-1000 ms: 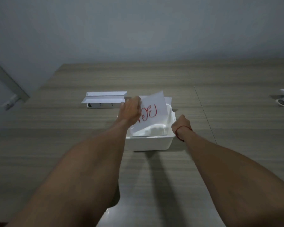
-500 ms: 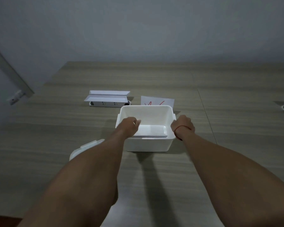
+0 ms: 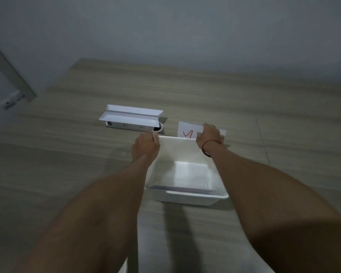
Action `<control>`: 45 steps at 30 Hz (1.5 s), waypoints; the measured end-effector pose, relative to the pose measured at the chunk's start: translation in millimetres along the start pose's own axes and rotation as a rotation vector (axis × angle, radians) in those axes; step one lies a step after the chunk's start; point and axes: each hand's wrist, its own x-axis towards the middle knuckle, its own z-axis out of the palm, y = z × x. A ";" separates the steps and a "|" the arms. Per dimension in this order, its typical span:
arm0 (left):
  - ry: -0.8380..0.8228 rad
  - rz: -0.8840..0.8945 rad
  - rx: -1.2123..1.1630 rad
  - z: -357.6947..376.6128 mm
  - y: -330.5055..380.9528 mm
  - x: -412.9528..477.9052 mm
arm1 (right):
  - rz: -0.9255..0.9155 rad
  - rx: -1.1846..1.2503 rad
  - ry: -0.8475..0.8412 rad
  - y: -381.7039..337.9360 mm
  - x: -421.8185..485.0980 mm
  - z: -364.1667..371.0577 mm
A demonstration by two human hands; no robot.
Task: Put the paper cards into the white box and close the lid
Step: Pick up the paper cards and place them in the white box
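Note:
The open white box (image 3: pixel 189 198) stands on the wooden table in front of me, with white paper cards (image 3: pixel 191 174) lying flat on its bottom. Behind its far rim lies one more paper card (image 3: pixel 186 131) with red marks. My left hand (image 3: pixel 146 146) is curled around the far left corner of the box. My right hand (image 3: pixel 209 135), with a red string on the wrist, reaches over the far rim and its fingers close on that card. A white sliver between my forearms at the bottom edge may be the lid (image 3: pixel 124 267).
A white power strip with folded white paper on top (image 3: pixel 130 119) lies behind and left of the box. A grey wall rises beyond the table's far edge, with a slanted grey bar and bracket (image 3: pixel 10 99) at the left.
My left hand laid the red-marked card in the box, then moved to the far left corner. My right hand left the box's right rim and reached the card behind it.

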 end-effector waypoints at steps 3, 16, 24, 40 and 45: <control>-0.026 -0.070 -0.007 5.6 2.2 6.1 | 0.010 -0.006 -0.042 -6.9 22.4 11.3; -0.094 -0.248 -0.048 9.0 7.4 7.7 | 0.067 -0.027 0.008 -11.7 40.0 13.1; -0.112 -0.301 -0.052 -5.7 18.6 -16.4 | -0.144 -0.030 0.118 -21.6 7.2 -12.8; -0.231 -0.265 -0.237 -27.4 -1.7 -75.4 | -0.393 0.024 0.020 6.8 -69.6 -69.8; -0.210 -0.287 -0.313 -21.9 -7.4 -72.4 | -0.351 0.109 -0.234 23.0 -83.8 -39.5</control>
